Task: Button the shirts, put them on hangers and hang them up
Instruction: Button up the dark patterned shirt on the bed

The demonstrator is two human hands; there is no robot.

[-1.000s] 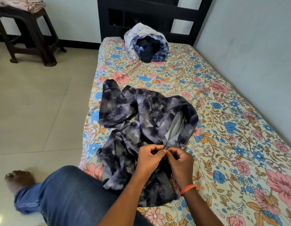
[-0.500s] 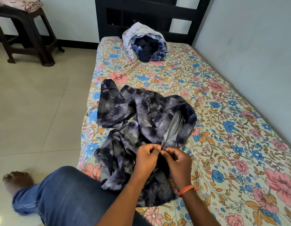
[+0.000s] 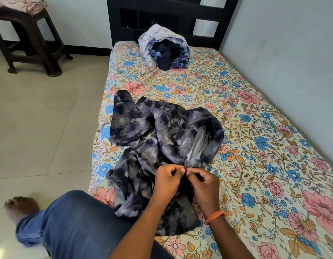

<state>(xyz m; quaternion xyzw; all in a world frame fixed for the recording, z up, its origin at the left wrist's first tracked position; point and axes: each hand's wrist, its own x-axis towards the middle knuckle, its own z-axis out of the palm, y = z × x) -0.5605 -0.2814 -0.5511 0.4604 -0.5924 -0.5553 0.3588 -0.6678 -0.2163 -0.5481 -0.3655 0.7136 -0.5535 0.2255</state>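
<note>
Both hands, left hand (image 3: 167, 181) and right hand (image 3: 204, 186), pinch the crumpled dark grey-patterned shirt's (image 3: 162, 135) front edges together, seemingly to fasten a button.

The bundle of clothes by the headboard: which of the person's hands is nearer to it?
Left, narrowly. The left hand and right hand both pinch the dark shirt, far from the bundle; the bundle sits slightly toward the left hand's side.
</note>
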